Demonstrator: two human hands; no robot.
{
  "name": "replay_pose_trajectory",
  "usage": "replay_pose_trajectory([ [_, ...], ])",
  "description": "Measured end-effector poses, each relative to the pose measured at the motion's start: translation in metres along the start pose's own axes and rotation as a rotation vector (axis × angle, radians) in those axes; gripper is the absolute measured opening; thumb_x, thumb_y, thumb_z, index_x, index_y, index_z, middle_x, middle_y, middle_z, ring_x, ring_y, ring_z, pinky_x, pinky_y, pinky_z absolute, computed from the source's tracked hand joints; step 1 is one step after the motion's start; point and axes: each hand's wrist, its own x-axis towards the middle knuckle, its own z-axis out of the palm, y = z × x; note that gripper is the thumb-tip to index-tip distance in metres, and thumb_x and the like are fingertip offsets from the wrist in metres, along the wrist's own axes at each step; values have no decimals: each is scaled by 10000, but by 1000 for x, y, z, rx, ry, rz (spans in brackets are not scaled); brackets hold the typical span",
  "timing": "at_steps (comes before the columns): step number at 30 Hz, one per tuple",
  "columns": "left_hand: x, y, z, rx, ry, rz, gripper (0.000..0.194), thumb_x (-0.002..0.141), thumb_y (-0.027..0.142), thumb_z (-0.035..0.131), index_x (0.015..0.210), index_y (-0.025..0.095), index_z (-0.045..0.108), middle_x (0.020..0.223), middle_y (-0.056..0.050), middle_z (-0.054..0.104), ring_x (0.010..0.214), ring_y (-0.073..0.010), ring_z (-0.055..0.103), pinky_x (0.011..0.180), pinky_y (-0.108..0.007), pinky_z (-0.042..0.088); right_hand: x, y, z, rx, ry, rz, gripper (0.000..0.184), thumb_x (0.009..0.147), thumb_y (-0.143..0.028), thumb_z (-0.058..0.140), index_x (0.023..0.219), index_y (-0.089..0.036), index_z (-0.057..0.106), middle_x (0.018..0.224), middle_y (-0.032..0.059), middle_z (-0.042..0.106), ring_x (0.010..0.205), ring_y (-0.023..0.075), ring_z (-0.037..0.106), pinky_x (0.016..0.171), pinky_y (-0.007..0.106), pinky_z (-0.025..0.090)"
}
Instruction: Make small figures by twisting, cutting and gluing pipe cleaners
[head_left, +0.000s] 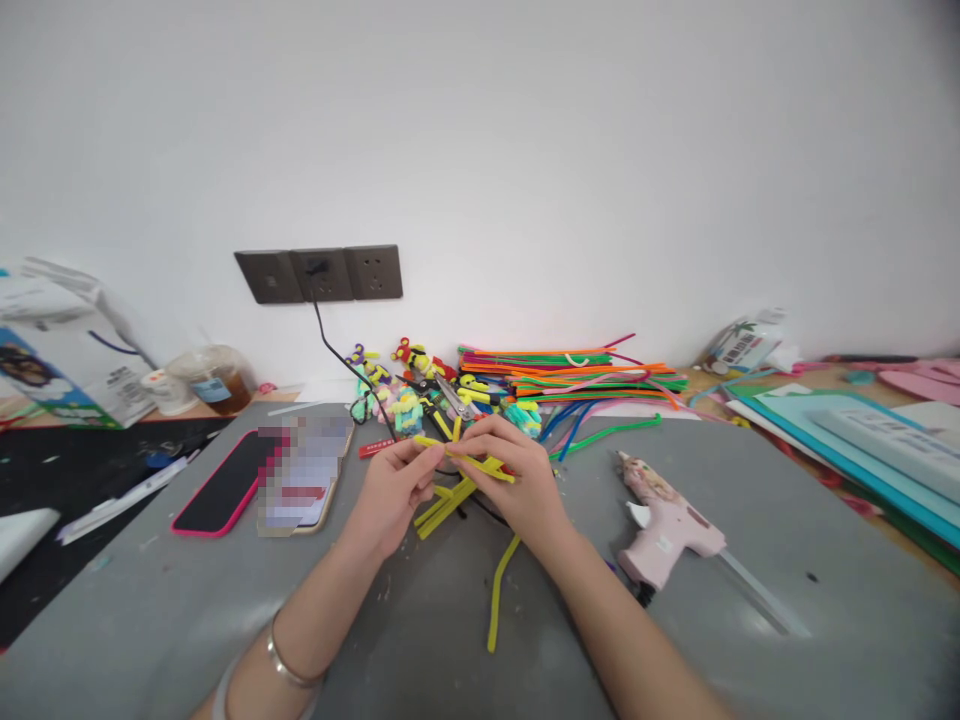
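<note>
My left hand point(396, 490) and my right hand point(517, 475) meet above the grey mat, both closed in a pinch on a yellow pipe cleaner point(427, 441). Its left end shows between the left thumb and forefinger; part of it is hidden by the right fingers. Beneath the hands lie several more yellow pipe cleaners point(444, 510), and one bent yellow piece point(495, 605) rests nearer to me. Just beyond the fingers are scissors point(454, 398) and black-and-yellow pliers point(435, 412), beside a heap of small colourful pipe-cleaner figures point(416, 362).
A pink glue gun point(667, 530) with a glue stick lies at right. Bundled pipe cleaners point(577, 372) lie by the wall. Two phones point(229, 485) are at left, near a drink cup point(217, 385). A black cord point(326, 340) runs from the socket. Coloured sheets point(847, 450) lie far right.
</note>
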Motion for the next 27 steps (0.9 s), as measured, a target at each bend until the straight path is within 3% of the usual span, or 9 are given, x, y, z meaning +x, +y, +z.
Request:
replay_pose_trajectory([
  [6, 2, -1, -5, 172, -2, 92, 415, 560, 489, 899, 623, 130, 701, 515, 49, 495, 469, -40, 285, 460, -198, 200, 3, -1, -2, 54, 3, 49, 115, 883, -137, 688, 805, -217, 660, 779, 27, 638, 756, 187, 588, 737, 337, 495],
  [11, 1, 1, -6, 318, -17, 144, 327, 618, 456, 850, 651, 148, 747, 563, 7, 595, 490, -77, 360, 488, -223, 250, 7, 0, -9, 222, -28, 117, 94, 861, -187, 728, 776, -220, 707, 778, 33, 689, 759, 193, 628, 735, 338, 503],
  [18, 0, 1, -10, 544, -161, 101, 276, 687, 423, 799, 697, 149, 776, 621, -14, 654, 564, -119, 475, 565, -238, 326, 5, 9, -11, 378, -97, 287, 294, 807, -504, 773, 756, -214, 766, 718, 41, 707, 680, 187, 609, 660, 333, 495],
  [24, -6, 3, -7, 570, -326, 23, 261, 702, 395, 781, 690, 135, 773, 616, -26, 655, 560, -122, 485, 551, -232, 321, 5, 9, -11, 508, -242, 347, 284, 777, -499, 803, 753, -216, 795, 762, 34, 662, 715, 166, 601, 664, 311, 493],
  [27, -9, 5, -5, 586, -379, -18, 234, 719, 355, 762, 616, 146, 747, 539, 2, 595, 502, -96, 408, 509, -229, 272, 6, 6, -15, 587, -368, 434, 253, 756, -462, 828, 761, -211, 805, 787, 23, 630, 707, 144, 584, 641, 279, 487],
])
